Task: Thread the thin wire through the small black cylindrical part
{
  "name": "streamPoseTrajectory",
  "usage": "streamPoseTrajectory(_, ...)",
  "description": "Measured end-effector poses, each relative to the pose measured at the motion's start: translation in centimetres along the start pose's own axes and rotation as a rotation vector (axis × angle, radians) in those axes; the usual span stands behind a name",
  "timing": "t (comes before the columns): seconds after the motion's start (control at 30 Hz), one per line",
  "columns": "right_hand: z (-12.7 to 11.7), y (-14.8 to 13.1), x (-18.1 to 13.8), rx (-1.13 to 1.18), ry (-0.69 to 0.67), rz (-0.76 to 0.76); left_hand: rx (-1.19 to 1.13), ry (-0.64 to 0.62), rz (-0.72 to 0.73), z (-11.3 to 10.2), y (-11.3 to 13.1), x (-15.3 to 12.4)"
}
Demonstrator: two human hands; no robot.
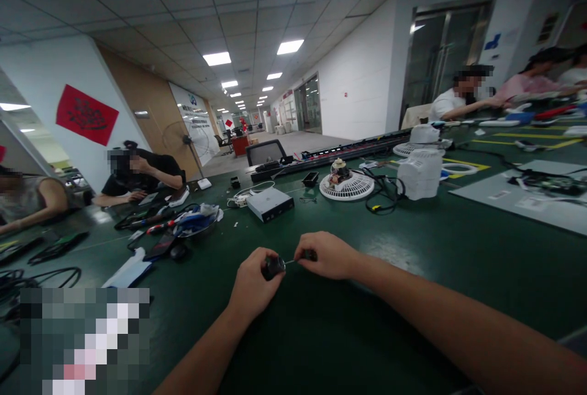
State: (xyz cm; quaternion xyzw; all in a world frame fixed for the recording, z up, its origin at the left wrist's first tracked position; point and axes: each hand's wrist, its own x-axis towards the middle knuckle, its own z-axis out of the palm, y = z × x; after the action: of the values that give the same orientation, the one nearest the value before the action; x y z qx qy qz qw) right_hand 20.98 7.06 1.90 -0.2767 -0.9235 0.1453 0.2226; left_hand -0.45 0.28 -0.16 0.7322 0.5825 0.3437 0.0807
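My left hand [254,280] is closed around a small dark, rounded part [274,268], gripping it between thumb and fingers just above the green tabletop. A thin-shafted screwdriver [290,262] is pinched in my right hand [328,254]. Its metal shaft points left and its tip meets or nearly meets the dark part; the exact contact is too small to make out. Most of the dark handle is hidden by my right fingers. Beyond my hands lies a silver optical drive [270,202], touched by neither hand.
A white fan grille with a motor [347,184] and a white housing [419,175] stand at the back right, beside black cable [385,199]. A small black box [310,178] sits behind the drive. Tools and a blue bundle [197,221] lie left. Other people sit around the table.
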Motion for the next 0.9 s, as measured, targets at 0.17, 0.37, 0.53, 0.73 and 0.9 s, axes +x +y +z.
streamPoseTrajectory(0.17,0.38,-0.15,0.06,-0.050,0.018,0.001,-0.015,-0.062,0.081,-0.06,0.49,-0.22)
streamPoseTrajectory(0.37,0.45,-0.02,-0.05,-0.061,-0.038,0.022,0.028,-0.048,0.060,0.04,0.37,-0.20)
streamPoseTrajectory(0.53,0.57,-0.27,0.08,0.157,-0.030,0.109,0.023,-0.065,0.095,-0.17,0.57,-0.30)
streamPoseTrajectory(0.73,0.49,-0.01,0.13,-0.008,0.012,0.108,0.041,-0.057,0.109,-0.01,0.49,-0.29)
streamPoseTrajectory(0.9,0.54,-0.47,0.00,0.077,-0.047,0.081,0.026,-0.044,0.119,0.03,0.43,-0.22)
